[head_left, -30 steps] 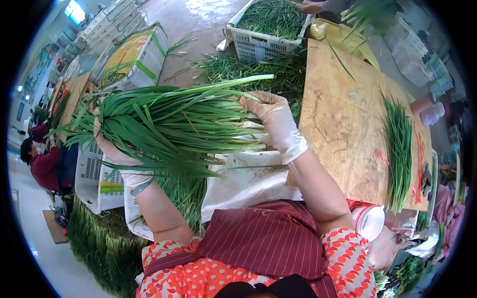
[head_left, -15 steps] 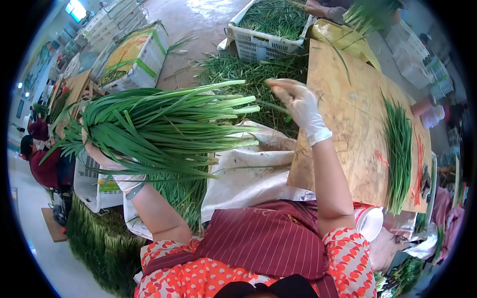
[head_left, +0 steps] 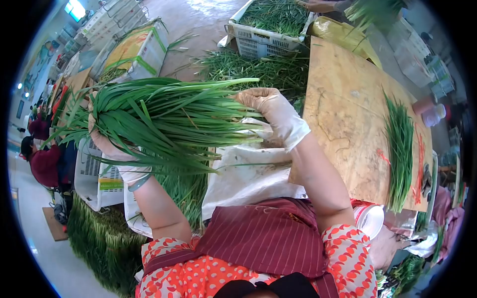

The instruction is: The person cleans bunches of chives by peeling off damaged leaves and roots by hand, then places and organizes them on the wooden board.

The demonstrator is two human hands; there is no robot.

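A thick bunch of garlic chives (head_left: 164, 121) lies sideways in front of me, pale stem ends to the right. My left hand (head_left: 112, 151), in a pale glove, is wrapped around its leafy left end, and leaves cover some of the fingers. At the stem ends, my gloved right hand (head_left: 276, 115) is closed, thumb and fingers pinched on the upper stems. Below the bunch, a white sheet (head_left: 243, 171) is spread in front of my apron.
On my right is a wooden board (head_left: 343, 119) with a chive bundle (head_left: 399, 154) and red ties (head_left: 418, 171). Trimmings (head_left: 263, 69) lie on the floor before a full white crate (head_left: 261, 44). Another person's hand (head_left: 318, 6) shows at the top. Chives (head_left: 102, 246) are stacked at lower left.
My right hand has moved left and slightly down, from beyond the stems onto their ends, and closed there. The bunch in my left hand has shifted slightly right.
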